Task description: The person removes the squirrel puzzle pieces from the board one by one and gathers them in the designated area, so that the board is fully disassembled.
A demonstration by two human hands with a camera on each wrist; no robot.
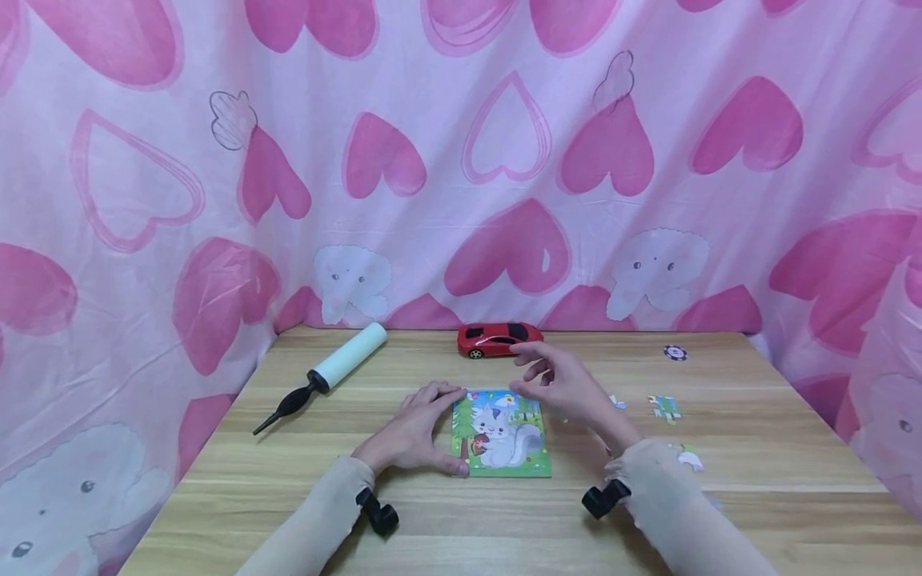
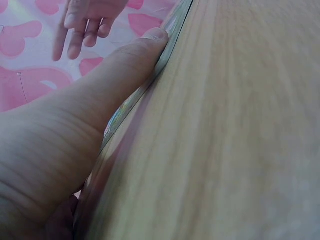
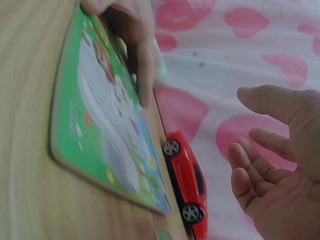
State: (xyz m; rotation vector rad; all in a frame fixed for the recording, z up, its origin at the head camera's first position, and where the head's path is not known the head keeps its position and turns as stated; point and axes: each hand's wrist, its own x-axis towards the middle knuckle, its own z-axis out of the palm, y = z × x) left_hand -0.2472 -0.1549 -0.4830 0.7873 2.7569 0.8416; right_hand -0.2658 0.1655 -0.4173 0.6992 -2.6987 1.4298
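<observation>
A square jigsaw puzzle board (image 1: 507, 436) with a grey squirrel picture lies flat on the wooden table. My left hand (image 1: 414, 432) rests at its left side, thumb near the lower left corner and fingertips by the upper left corner. In the left wrist view, the straight thumb (image 2: 127, 62) touches the board's edge. Above the board's upper right corner hovers my right hand (image 1: 565, 384), its fingers loosely bent. The right wrist view shows no object in that right hand (image 3: 285, 165). Behind the board stands a red toy car (image 1: 497, 339).
Loose puzzle pieces (image 1: 664, 408) lie right of the board, some partly hidden by the right arm. A poker chip (image 1: 675, 353) is at the back right. A hand balloon pump (image 1: 327, 374) lies at the left. A pink heart-patterned curtain (image 1: 504, 160) hangs behind the table.
</observation>
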